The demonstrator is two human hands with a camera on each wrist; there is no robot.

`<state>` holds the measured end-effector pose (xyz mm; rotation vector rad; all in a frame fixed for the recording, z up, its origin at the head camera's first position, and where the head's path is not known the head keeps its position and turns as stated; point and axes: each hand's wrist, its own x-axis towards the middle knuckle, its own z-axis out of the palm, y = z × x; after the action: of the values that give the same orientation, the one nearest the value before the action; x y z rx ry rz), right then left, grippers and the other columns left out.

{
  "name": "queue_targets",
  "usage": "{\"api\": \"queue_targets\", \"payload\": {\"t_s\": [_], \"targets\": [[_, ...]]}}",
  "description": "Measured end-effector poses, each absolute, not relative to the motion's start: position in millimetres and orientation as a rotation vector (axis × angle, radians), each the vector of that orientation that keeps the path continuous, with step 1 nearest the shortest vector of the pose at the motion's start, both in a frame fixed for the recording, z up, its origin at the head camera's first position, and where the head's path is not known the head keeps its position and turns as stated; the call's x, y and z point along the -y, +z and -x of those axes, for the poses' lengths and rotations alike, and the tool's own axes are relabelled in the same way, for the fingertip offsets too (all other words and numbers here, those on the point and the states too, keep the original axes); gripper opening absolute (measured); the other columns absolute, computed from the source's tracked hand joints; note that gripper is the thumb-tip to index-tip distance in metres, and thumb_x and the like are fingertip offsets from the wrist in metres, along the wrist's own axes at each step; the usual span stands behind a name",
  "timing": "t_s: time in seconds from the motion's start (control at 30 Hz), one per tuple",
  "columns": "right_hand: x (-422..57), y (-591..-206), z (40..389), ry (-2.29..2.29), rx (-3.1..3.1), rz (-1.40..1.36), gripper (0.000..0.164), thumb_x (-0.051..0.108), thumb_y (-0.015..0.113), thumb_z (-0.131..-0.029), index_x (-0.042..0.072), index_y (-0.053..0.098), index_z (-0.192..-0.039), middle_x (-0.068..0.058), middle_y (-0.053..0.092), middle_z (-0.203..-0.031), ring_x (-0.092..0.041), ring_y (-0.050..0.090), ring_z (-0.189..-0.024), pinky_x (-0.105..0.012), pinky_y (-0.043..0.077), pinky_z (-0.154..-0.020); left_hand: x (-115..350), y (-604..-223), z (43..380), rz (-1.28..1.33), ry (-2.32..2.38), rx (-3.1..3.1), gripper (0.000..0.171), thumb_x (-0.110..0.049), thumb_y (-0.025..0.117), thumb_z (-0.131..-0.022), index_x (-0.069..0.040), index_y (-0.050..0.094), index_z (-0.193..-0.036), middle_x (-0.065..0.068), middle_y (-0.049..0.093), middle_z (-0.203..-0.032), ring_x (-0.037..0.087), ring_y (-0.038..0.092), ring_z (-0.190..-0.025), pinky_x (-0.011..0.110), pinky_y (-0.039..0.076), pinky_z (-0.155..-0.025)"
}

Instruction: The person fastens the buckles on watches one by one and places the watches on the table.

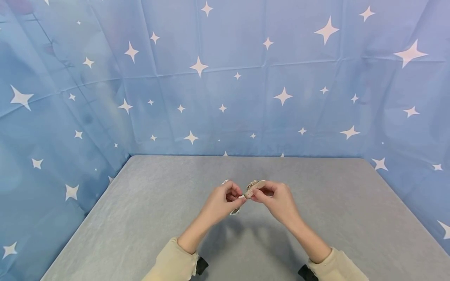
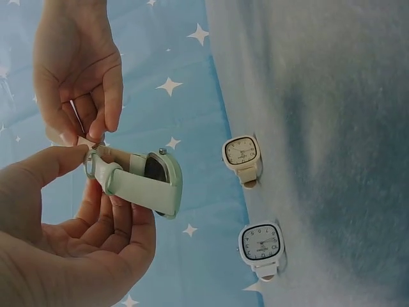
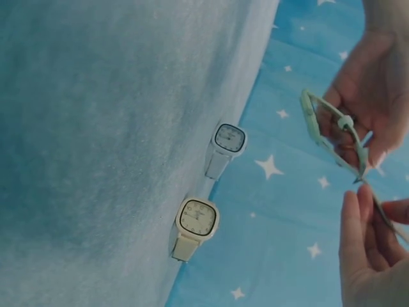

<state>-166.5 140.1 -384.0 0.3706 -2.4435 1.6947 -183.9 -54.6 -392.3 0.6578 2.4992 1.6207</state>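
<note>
A pale green wristwatch (image 2: 144, 195) is held up between both hands, its band bent into a loop with the case at one end. My left hand (image 1: 218, 203) pinches the band at the buckle (image 2: 91, 163) between thumb and fingers. The right hand (image 1: 282, 202) pinches the strap's free end (image 1: 254, 189), which runs out from the buckle area toward it. In the right wrist view the strap (image 3: 383, 214) lies between the right thumb and fingers. The watch dial faces away, partly hidden behind the band in the left wrist view.
Beyond the hands, a beige watch (image 2: 241, 152) and a white watch (image 2: 261, 243) rest on the grey table (image 1: 158, 226), faces showing. In the head view the hands partly cover them. A blue star-patterned cloth (image 1: 239, 97) hangs behind and beside the table.
</note>
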Motion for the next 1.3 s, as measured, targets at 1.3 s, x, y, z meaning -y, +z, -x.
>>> {"api": "queue_targets", "payload": {"t_s": [1.3], "targets": [[-136.3, -384.5, 166.2, 1.483, 2.491, -0.432, 0.008, 0.005, 0.069, -0.091, 0.007, 0.077, -0.093, -0.007, 0.077, -0.087, -0.007, 0.072, -0.074, -0.022, 0.058, -0.070, 49.3, -397.6, 188.0, -0.572, 1.703, -2.529, 0.016, -0.011, 0.071, -0.090, -0.001, 0.060, -0.084, 0.014, 0.065, -0.085, 0.009, 0.056, -0.068, 0.020, 0.047, -0.060]]}}
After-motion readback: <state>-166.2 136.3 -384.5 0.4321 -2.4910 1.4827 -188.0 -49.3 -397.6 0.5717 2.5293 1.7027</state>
